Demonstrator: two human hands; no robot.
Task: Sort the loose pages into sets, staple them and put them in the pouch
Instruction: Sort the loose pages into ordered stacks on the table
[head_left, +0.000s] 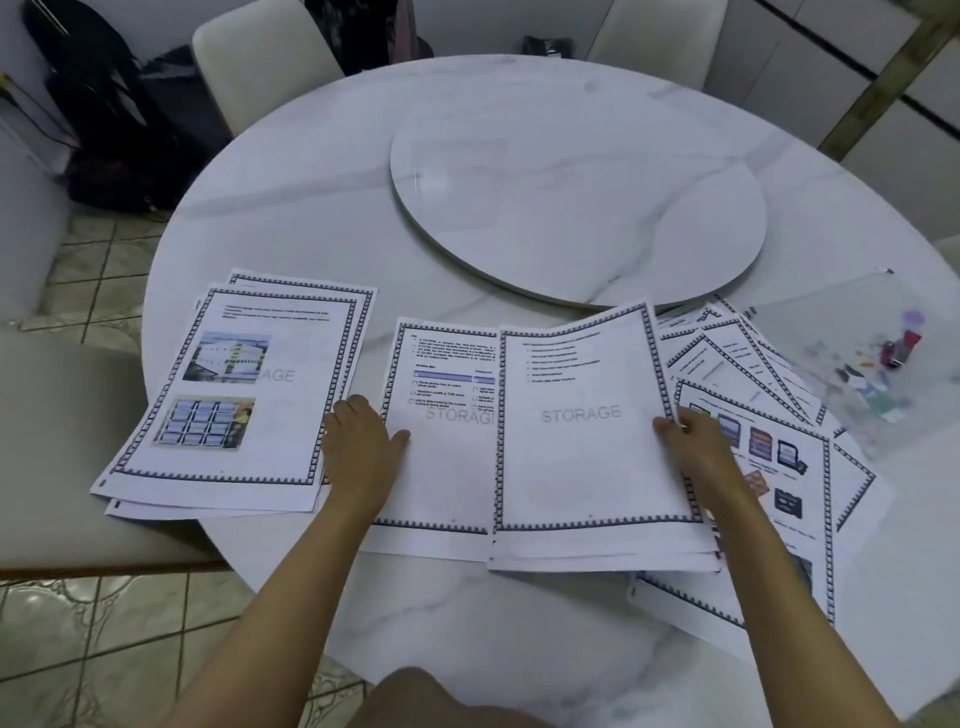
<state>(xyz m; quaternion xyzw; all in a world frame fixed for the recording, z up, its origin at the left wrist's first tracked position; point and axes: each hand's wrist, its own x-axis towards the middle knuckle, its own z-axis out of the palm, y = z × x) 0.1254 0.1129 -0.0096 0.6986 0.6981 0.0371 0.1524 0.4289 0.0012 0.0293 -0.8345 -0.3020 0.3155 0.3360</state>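
Printed pages with dark patterned borders and a grey STORAGE watermark lie in groups on the white round table (337, 208). A left stack (228, 395) shows two photos. A middle page (441, 447) lies flat under my left hand (361, 441), whose fingers rest spread on its left edge. My right hand (693, 441) pinches the right edge of a lifted page (587, 431) that curls up over the middle page. Loose pages (769, 405) fan out at the right. A clear pouch (852, 353) with small colourful items inside lies at the far right.
A round marble turntable (576, 197) sits at the table's centre, just behind the pages. Pale chairs (260, 67) stand at the back and a grey seat (67, 447) at the left. Dark bags (114, 119) lean on the tiled floor at the left.
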